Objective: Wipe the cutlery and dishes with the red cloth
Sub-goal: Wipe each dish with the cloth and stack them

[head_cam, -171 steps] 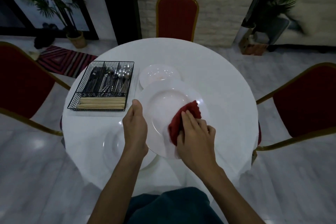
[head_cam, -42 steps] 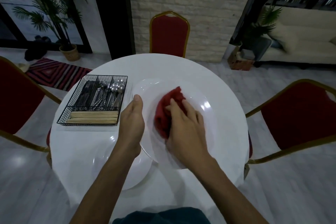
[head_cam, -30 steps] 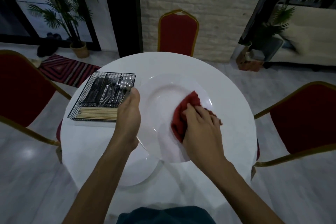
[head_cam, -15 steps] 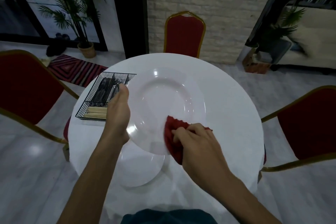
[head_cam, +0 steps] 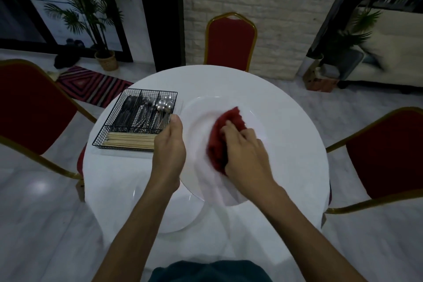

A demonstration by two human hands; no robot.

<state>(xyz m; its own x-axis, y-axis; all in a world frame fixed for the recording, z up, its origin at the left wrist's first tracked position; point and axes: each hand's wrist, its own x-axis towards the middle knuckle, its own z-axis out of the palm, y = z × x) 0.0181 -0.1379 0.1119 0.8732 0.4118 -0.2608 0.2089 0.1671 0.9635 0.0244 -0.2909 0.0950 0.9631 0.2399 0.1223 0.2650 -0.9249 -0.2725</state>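
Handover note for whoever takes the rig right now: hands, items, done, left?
Left hand grips the large plate by its left rim, tilted over the table.
Right hand grips the red cloth, pressed on the plate's face.
Done: nothing provably; this plate is mid-wipe.
Left: finish it, then the second plate lying underneath and the cutlery in the wire basket.

Two plates (head_cam: 196, 121) (head_cam: 178, 213), one red cloth (head_cam: 219, 142), one wire cutlery basket (head_cam: 109, 117), three chairs (head_cam: 231, 39) (head_cam: 29, 107) (head_cam: 386, 155), one table (head_cam: 286, 144).
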